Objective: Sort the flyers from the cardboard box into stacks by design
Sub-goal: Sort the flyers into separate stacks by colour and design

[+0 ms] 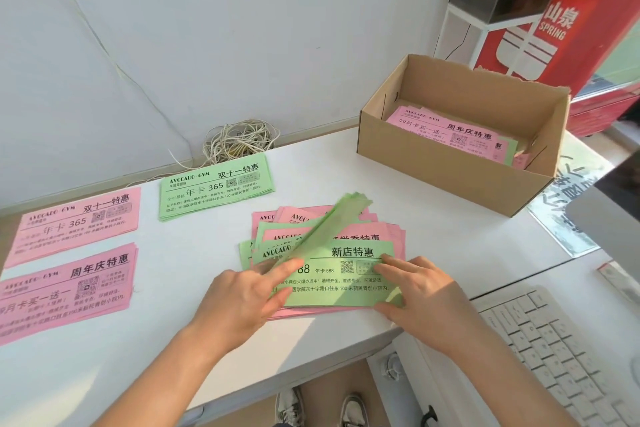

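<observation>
The left hand [242, 298] is pinching a blurred light-green paper flyer [329, 225], tilted above the mixed pile of pink and green flyers [346, 288] on the near white counter [329, 166]. The right hand [426, 295] is pressing flat, relaxed fingers on the pile's right side. More flyers are lying in the brown cardboard box [450, 177], far right.

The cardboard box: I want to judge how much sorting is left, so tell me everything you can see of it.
The cardboard box is plain brown corrugated card, rectangular and open-topped, with a ragged, torn rim along the back. It stands upright at the far right of the white desk, turned at an angle to the desk's front edge. Inside lies a loose pile of flyers, a pink one on top, green edges showing beneath.
</observation>
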